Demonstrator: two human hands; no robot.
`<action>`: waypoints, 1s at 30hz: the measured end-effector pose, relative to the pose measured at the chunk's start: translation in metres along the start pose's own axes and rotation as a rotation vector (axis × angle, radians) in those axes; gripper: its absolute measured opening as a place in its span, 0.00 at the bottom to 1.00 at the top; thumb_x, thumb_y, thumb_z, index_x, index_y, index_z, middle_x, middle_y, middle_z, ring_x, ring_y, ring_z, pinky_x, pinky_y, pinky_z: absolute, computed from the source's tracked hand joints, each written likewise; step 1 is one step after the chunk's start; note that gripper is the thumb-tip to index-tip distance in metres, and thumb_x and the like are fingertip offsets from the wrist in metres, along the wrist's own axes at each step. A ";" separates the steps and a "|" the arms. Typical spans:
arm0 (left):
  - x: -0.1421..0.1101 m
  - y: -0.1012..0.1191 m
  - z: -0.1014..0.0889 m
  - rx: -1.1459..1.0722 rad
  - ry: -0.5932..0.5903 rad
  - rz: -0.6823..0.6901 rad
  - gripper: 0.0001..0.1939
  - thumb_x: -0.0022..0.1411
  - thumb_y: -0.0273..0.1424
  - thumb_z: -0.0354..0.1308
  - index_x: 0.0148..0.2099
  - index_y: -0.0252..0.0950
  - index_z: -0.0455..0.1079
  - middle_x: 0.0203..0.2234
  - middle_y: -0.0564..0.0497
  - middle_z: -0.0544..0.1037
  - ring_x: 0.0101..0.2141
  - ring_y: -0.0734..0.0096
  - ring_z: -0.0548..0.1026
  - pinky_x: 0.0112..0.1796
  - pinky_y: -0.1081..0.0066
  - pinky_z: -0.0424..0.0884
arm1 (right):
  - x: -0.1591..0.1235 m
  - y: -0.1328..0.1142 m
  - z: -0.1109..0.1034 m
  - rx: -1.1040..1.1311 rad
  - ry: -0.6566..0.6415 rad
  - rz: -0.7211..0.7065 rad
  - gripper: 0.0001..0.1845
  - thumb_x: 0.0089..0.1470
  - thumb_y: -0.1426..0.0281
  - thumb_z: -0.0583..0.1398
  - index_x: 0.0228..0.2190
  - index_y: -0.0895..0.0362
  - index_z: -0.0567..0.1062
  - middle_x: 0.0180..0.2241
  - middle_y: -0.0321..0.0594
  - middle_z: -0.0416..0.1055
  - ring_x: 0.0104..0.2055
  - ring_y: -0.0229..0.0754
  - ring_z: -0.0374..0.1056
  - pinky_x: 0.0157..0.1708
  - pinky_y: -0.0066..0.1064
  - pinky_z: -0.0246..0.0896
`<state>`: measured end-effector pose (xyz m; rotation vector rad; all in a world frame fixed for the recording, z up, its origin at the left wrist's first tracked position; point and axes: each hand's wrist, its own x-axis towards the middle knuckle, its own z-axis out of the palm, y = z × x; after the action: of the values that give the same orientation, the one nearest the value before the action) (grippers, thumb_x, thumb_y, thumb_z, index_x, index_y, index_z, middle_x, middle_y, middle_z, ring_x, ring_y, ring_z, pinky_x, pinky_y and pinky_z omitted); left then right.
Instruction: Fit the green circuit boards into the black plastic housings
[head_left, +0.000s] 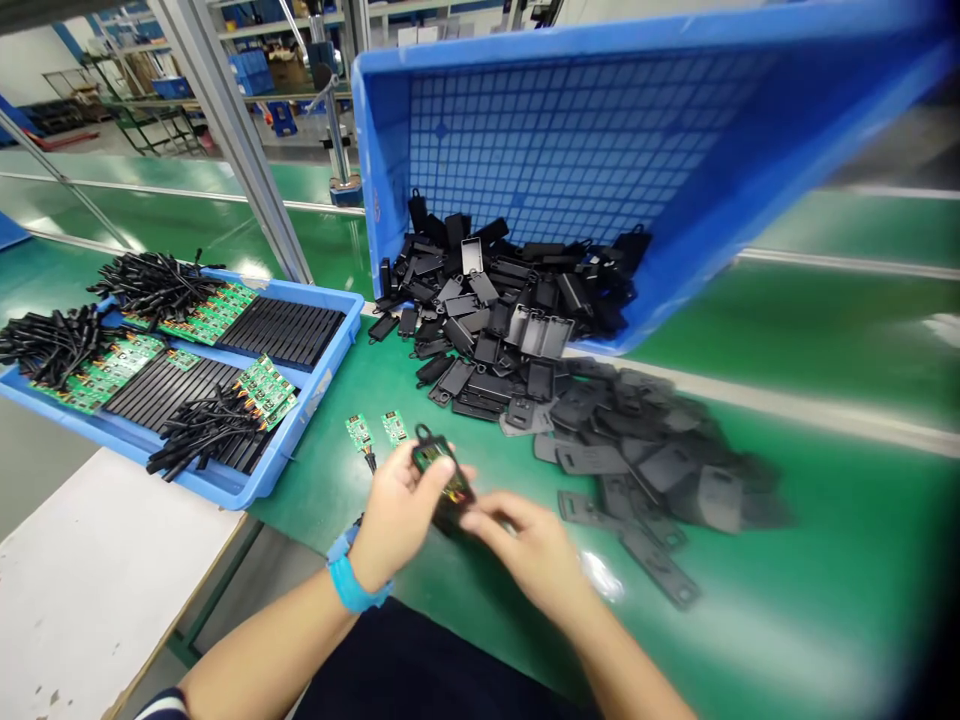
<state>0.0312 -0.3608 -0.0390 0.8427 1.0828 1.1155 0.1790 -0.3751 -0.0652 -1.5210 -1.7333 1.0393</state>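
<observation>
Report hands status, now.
Left hand holds black plastic case, green circuit board inside. Right hand at its edge. Loose black covers alongside.

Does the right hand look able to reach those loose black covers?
Probably yes: nothing but green bench lies between the right hand and the black covers, though it's busy at the casing in the left hand.

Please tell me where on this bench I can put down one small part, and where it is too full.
Green bench mat lies bare right of the flat black plastic covers, and also below the right hand. It is crowded under the tipped blue plastic crate and around the shallow blue plastic tray of green circuit boards.
</observation>
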 end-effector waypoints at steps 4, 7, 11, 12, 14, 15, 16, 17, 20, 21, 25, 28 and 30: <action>0.008 0.009 -0.016 -0.172 0.110 -0.125 0.16 0.56 0.42 0.51 0.43 0.38 0.57 0.24 0.53 0.72 0.20 0.73 0.73 0.17 0.76 0.68 | 0.046 0.021 -0.037 -0.490 0.254 -0.145 0.15 0.56 0.65 0.50 0.32 0.58 0.74 0.34 0.43 0.72 0.37 0.44 0.66 0.39 0.34 0.59; 0.008 0.005 -0.023 -0.233 0.066 -0.278 0.15 0.56 0.42 0.51 0.40 0.39 0.56 0.21 0.56 0.70 0.11 0.85 0.59 0.11 0.84 0.49 | 0.077 0.040 -0.055 -0.641 0.287 -0.160 0.12 0.51 0.66 0.55 0.33 0.61 0.74 0.36 0.50 0.71 0.39 0.51 0.64 0.41 0.41 0.56; 0.005 -0.009 -0.021 -0.323 -0.038 -0.405 0.12 0.56 0.37 0.53 0.38 0.38 0.54 0.24 0.54 0.70 0.13 0.88 0.56 0.14 0.83 0.44 | 0.089 0.054 -0.057 -0.775 0.218 -0.260 0.10 0.49 0.71 0.56 0.34 0.61 0.74 0.36 0.51 0.72 0.37 0.51 0.63 0.38 0.39 0.55; 0.004 -0.013 -0.020 -0.334 -0.061 -0.405 0.12 0.55 0.35 0.53 0.39 0.38 0.54 0.26 0.52 0.71 0.15 0.87 0.59 0.16 0.82 0.46 | 0.088 0.055 -0.056 -0.794 0.208 -0.285 0.10 0.50 0.72 0.55 0.33 0.62 0.74 0.35 0.51 0.72 0.36 0.50 0.64 0.38 0.39 0.55; 0.004 -0.017 -0.018 -0.338 -0.095 -0.381 0.12 0.55 0.31 0.52 0.41 0.37 0.55 0.30 0.49 0.72 0.19 0.83 0.63 0.18 0.80 0.51 | 0.082 0.054 -0.058 -0.812 0.195 -0.334 0.10 0.52 0.74 0.53 0.32 0.62 0.74 0.34 0.51 0.72 0.36 0.50 0.64 0.39 0.38 0.55; 0.004 -0.018 -0.016 -0.332 -0.103 -0.366 0.12 0.55 0.30 0.52 0.41 0.36 0.55 0.30 0.48 0.72 0.20 0.82 0.64 0.20 0.79 0.53 | 0.078 0.052 -0.061 -0.814 0.198 -0.356 0.11 0.52 0.74 0.52 0.32 0.62 0.74 0.35 0.51 0.72 0.37 0.49 0.65 0.39 0.39 0.55; 0.005 -0.019 -0.015 -0.323 -0.112 -0.355 0.11 0.56 0.30 0.51 0.42 0.35 0.55 0.31 0.47 0.72 0.21 0.81 0.64 0.21 0.78 0.54 | 0.072 0.048 -0.065 -0.817 0.214 -0.374 0.12 0.54 0.73 0.51 0.33 0.63 0.74 0.36 0.51 0.72 0.38 0.49 0.65 0.41 0.39 0.55; 0.005 -0.019 -0.012 -0.313 -0.125 -0.348 0.11 0.56 0.30 0.50 0.42 0.35 0.55 0.31 0.47 0.71 0.22 0.81 0.64 0.22 0.77 0.54 | 0.066 0.043 -0.069 -0.808 0.257 -0.383 0.14 0.55 0.73 0.50 0.35 0.63 0.74 0.37 0.52 0.72 0.39 0.49 0.64 0.42 0.39 0.54; 0.007 -0.019 -0.003 -0.292 -0.205 -0.361 0.10 0.56 0.30 0.48 0.41 0.35 0.55 0.32 0.49 0.70 0.22 0.81 0.62 0.23 0.76 0.53 | 0.046 0.022 -0.080 -0.634 0.409 -0.375 0.15 0.56 0.69 0.49 0.38 0.62 0.73 0.35 0.49 0.71 0.38 0.46 0.65 0.41 0.36 0.57; 0.007 -0.020 0.001 -0.291 -0.240 -0.365 0.10 0.55 0.29 0.48 0.41 0.36 0.56 0.31 0.50 0.69 0.22 0.81 0.62 0.23 0.76 0.53 | 0.039 0.013 -0.081 -0.536 0.382 -0.353 0.15 0.56 0.68 0.50 0.37 0.60 0.73 0.32 0.46 0.71 0.35 0.44 0.66 0.38 0.34 0.59; 0.005 -0.025 0.013 -0.208 -0.321 -0.279 0.12 0.54 0.30 0.48 0.43 0.36 0.59 0.28 0.53 0.65 0.23 0.79 0.61 0.24 0.75 0.54 | 0.022 -0.015 -0.072 -0.207 0.010 -0.169 0.13 0.53 0.66 0.51 0.34 0.53 0.75 0.22 0.36 0.70 0.26 0.40 0.67 0.31 0.31 0.61; 0.002 -0.028 0.017 -0.012 -0.358 -0.208 0.16 0.57 0.34 0.49 0.48 0.37 0.59 0.27 0.53 0.64 0.25 0.77 0.61 0.26 0.75 0.55 | 0.019 -0.021 -0.059 -0.050 0.000 -0.014 0.09 0.49 0.65 0.55 0.30 0.54 0.73 0.21 0.35 0.71 0.26 0.40 0.68 0.31 0.31 0.62; -0.001 -0.028 0.017 0.098 -0.366 -0.174 0.19 0.57 0.36 0.50 0.51 0.37 0.58 0.27 0.53 0.65 0.25 0.76 0.61 0.27 0.74 0.57 | 0.020 -0.021 -0.053 0.017 0.045 0.046 0.08 0.48 0.63 0.57 0.27 0.55 0.72 0.20 0.35 0.71 0.24 0.40 0.68 0.28 0.30 0.62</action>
<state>0.0553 -0.3689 -0.0602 0.9667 0.8890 0.7318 0.2100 -0.3475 -0.0207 -1.5680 -1.6618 1.0320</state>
